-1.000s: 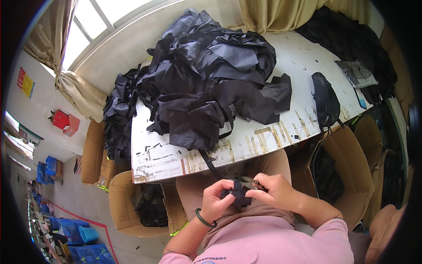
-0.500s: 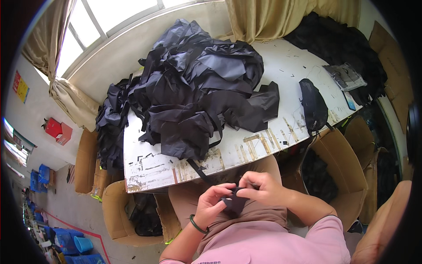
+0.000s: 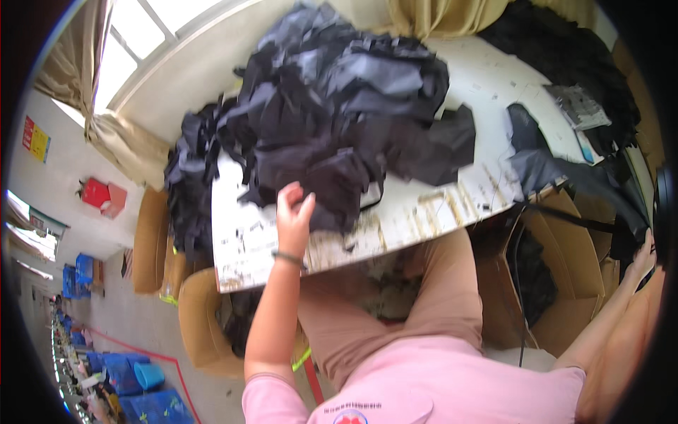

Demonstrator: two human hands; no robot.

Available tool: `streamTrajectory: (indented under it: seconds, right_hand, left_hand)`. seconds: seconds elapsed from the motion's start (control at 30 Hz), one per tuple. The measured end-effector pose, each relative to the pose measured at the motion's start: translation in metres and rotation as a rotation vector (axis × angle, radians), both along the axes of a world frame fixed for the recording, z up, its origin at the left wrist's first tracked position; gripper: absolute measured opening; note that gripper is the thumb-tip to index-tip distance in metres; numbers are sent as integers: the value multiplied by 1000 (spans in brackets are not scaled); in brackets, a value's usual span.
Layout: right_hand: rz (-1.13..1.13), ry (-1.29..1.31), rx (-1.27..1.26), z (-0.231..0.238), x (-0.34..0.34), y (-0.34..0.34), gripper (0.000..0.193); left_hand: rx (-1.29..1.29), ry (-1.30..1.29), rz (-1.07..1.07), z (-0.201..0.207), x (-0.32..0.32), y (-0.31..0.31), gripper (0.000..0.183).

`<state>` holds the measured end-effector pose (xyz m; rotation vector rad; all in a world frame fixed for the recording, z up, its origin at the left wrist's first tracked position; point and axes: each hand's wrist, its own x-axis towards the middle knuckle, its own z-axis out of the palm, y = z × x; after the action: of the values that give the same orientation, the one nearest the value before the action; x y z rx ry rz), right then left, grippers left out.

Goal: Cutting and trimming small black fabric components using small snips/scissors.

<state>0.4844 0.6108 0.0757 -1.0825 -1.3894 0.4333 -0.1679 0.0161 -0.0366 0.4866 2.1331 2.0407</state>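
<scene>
My left hand (image 3: 294, 210) is raised at the near edge of a large heap of black fabric pieces (image 3: 339, 120), fingers apart and nothing in them; whether it touches the cloth I cannot tell. My right arm reaches far out to the right. There my right hand (image 3: 643, 254) is closed on a black fabric piece (image 3: 607, 185), which stretches from the table's right corner toward the picture's rim. A black strap (image 3: 568, 215) runs along below it. The fingertips of this hand are small and partly hidden.
The white worn table (image 3: 268, 265) has loose scraps on it. A grey packet (image 3: 579, 106) lies by another black heap (image 3: 565, 60). Cardboard boxes (image 3: 575, 261) with black cloth stand below at right, and another box (image 3: 201, 325) at left. Another person's bare limb (image 3: 625, 353) is at the right rim.
My hands have parted from a small black piece held over my lap. The left moved up to the heap, the right far out right. Black fabric now stretches across the table's right corner.
</scene>
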Motion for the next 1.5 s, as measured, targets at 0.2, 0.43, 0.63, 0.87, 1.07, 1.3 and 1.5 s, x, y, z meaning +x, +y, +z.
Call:
streamTrajectory:
  seconds: [0.2,0.43,0.63,0.87,1.07,1.3,1.5]
  right_hand:
    - [-517,-795,-279,-85,44,-20,44]
    - [-459,-1055,-863,-216,75,-89,45]
    - [-349,-739,-533,-185,10,-77,43]
    - [550,-58,-261,-44,-238,-135,25]
    - [1127,-120,-207,28,-394,-288,16]
    - [1829,-88,-488,62,-461,-405,40]
    - [1714,43,-606,53,-473,-417,11]
  left_hand:
    - [28,-356,23,21,-1,34,68]
    - [248,-334,25,34,9,27,16]
    - [157,354,81,83,40,6,17]
    - [5,884,169,146,65,-15,16]
    - [43,1042,45,171,84,-25,19]
    - [-80,1197,-85,183,120,-24,9]
    - [-114,1163,-114,162,130,-34,12]
